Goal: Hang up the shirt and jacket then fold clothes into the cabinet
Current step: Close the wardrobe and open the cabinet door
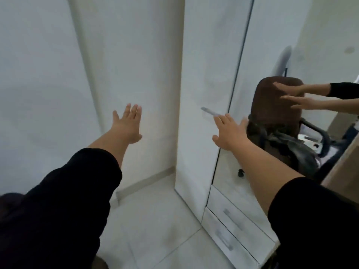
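A tall white cabinet (206,61) stands ahead with its doors closed, and one door carries a full-length mirror (272,55). My right hand (230,132) is stretched out, fingers spread and holding nothing, just below the cabinet's metal handle (210,113). My left hand (128,123) is held out open in front of the white wall, holding nothing. In the mirror I see a brown chair (275,101) with dark and grey clothes (287,146) piled on its seat, and the reflection of both my hands.
Two white drawers (236,224) with metal handles sit at the cabinet's base. A white wall (38,74) and a corner pillar (124,55) stand to the left. The floor (155,220) is pale tile.
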Motion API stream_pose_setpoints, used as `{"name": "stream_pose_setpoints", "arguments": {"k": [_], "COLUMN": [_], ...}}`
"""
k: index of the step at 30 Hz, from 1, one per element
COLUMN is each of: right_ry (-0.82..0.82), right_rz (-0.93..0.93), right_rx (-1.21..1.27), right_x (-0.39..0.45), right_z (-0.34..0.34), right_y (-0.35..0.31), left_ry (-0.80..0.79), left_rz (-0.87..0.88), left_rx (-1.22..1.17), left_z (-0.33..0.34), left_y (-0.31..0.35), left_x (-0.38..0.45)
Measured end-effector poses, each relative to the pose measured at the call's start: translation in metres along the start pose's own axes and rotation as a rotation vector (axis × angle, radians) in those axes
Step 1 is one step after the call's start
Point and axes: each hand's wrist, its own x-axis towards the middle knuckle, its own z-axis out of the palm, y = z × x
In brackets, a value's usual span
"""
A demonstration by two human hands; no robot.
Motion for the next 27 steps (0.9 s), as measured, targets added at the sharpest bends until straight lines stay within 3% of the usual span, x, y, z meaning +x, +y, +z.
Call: {"name": "stream_pose_setpoints", "arguments": {"k": [6,10,20,27], "right_ry": [-0.027,-0.043,-0.054,-0.181], "right_rz": [-0.301,-0.479,-0.816,-0.984], "right_rx": [0.115,0.152,0.239,0.188], "right_x": [0.0,-0.021,-0.091,-0.142], "right_z": [0.008,-0.004,-0.035,0.005], "right_y": [-0.118,-0.21,-0.434,-0.539], "left_ry": [-0.202,-0.241,-0.364,-0.517], "left_rz": [-0.351,-0.54,-0.829,-0.93], "left_rx": [0.031,0.021,0.008,-0.096], "left_z": [0.049,0.061,0.1,0.173], "left_y": [-0.104,-0.17,-0.31,-0.357], "left_x": [-0.111,-0.186,-0.334,-0.402]}}
